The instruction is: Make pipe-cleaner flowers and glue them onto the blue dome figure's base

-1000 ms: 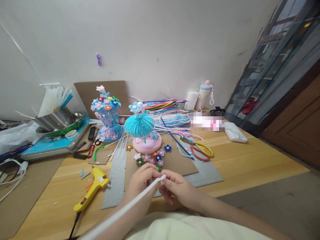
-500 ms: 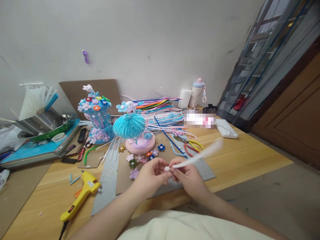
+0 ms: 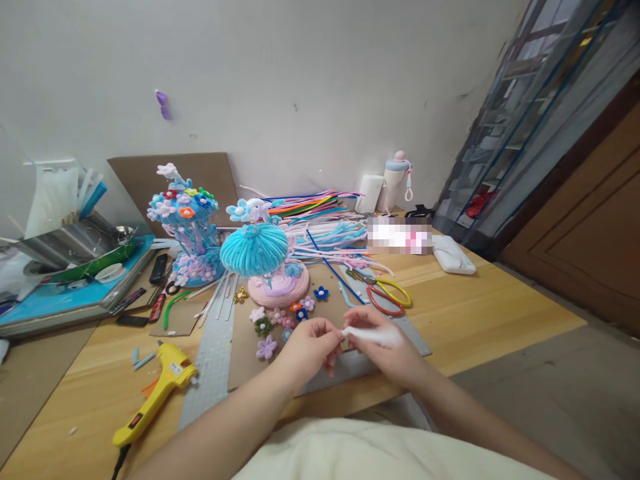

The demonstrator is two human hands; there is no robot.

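Note:
Both hands meet over the front of a brown cardboard sheet (image 3: 345, 308) on the wooden table. My left hand (image 3: 306, 347) pinches one end of a white pipe cleaner (image 3: 373, 335), fingers closed. My right hand (image 3: 386, 347) is closed round the same pipe cleaner, which lies blurred across its knuckles. Just beyond the hands lie small pipe-cleaner flowers (image 3: 266, 347). Behind them stands a blue domed pipe-cleaner craft on a pink base (image 3: 260, 257), and a taller blue flowered craft (image 3: 187, 223) stands further left.
A yellow glue gun (image 3: 157, 390) lies at the front left. Red and yellow scissors (image 3: 387, 297) rest right of the cardboard. A pile of coloured pipe cleaners (image 3: 320, 220) sits by the wall, with a bottle (image 3: 395, 183) and white case (image 3: 453, 255) nearby. Trays and tools crowd the left.
The long white pipe cleaner, first trailing down to the left, swung over to the right and now lies short across my right hand. Both hands stayed together.

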